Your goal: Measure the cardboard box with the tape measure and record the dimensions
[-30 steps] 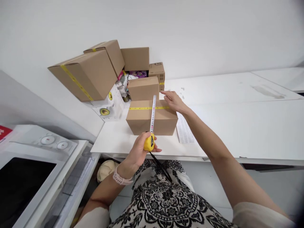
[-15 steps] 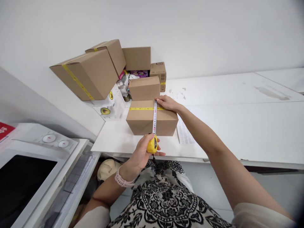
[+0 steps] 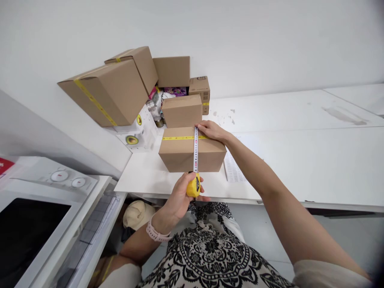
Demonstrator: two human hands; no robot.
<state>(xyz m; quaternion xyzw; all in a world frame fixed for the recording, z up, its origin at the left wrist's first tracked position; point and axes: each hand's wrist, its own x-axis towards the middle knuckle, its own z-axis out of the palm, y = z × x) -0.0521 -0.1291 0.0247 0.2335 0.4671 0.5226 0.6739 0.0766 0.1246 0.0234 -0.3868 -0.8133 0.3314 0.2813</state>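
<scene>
A cardboard box (image 3: 177,160) with yellow tape across its top stands near the front edge of the white table. In my left hand (image 3: 179,197) is a yellow tape measure (image 3: 193,187), held just in front of the box. Its white blade (image 3: 196,150) runs out over the top of the box to the far edge. There my right hand (image 3: 211,130) pinches the blade's end against the box, its other fingers resting on the top. A printed sheet (image 3: 234,168) lies to the right of the box, partly under my right forearm.
Behind stands a smaller cardboard box (image 3: 182,112). Two taped boxes (image 3: 120,92) are stacked at the left on a white box (image 3: 139,138) with avocado pictures. A microwave (image 3: 39,208) sits lower left. A cap (image 3: 138,215) lies below the table edge.
My left hand and the tape measure have shifted slightly toward me, with a little more blade showing. My right hand stays at the box's far edge. The view has tilted slightly.
</scene>
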